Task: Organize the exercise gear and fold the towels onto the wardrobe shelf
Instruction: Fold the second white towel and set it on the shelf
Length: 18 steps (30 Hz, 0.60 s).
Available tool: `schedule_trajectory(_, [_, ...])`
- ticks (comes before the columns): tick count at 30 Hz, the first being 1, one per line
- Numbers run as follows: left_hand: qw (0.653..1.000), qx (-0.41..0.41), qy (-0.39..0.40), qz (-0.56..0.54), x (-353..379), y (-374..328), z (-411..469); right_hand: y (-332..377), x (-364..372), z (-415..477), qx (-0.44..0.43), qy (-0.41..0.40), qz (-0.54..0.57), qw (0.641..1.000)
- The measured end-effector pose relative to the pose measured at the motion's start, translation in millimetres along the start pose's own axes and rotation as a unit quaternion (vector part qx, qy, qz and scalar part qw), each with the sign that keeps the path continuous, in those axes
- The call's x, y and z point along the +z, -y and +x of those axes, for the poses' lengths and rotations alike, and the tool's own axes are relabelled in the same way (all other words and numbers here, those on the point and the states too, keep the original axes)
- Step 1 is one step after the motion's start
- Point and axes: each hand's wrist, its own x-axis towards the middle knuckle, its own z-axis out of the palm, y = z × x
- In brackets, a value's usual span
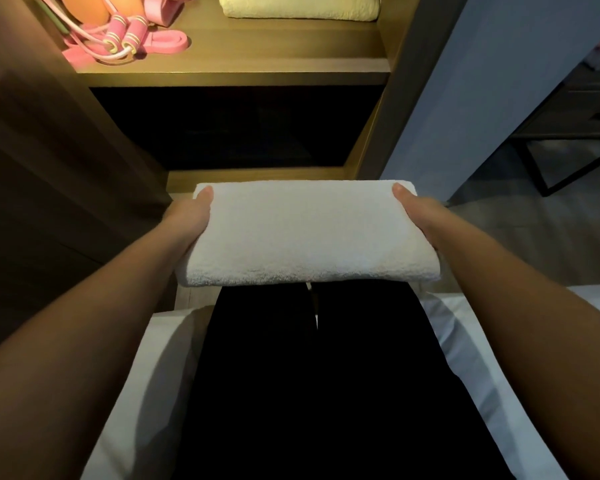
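A folded white towel (305, 233) is held flat in the air in front of the wardrobe. My left hand (189, 216) grips its left end, thumb on top and fingers hidden underneath. My right hand (418, 216) grips its right end the same way. Above, on the lit wardrobe shelf (243, 60), lies a folded pale yellow towel (298, 6) at the right. At the shelf's left sit a pink skipping rope (123, 36), pink resistance bands (170, 43) and an orange ball (84, 8).
A dark compartment (236, 126) opens below the lit shelf. A white bed (146, 375) is under my arms on both sides of my dark-clothed legs. A blue-grey wall (492, 81) and a dark metal-framed table (575, 133) stand at the right.
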Motion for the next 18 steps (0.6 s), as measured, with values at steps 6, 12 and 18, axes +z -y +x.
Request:
schedule_trajectory(6, [0.996, -0.043, 0.042, 0.059, 9, 16, -6, -20, 1, -1, 0.054, 0.042, -0.043, 0.997])
schedule_trajectory(12, [0.985, 0.006, 0.032, 0.172, 3, 7, -20, -20, -6, -1, -0.014, 0.011, -0.210, 0.977])
schedule_trajectory(18, [0.905, 0.343, -0.057, 0.245, 38, -21, -61, 2, 39, -31, -0.308, -0.031, -0.377, 0.873])
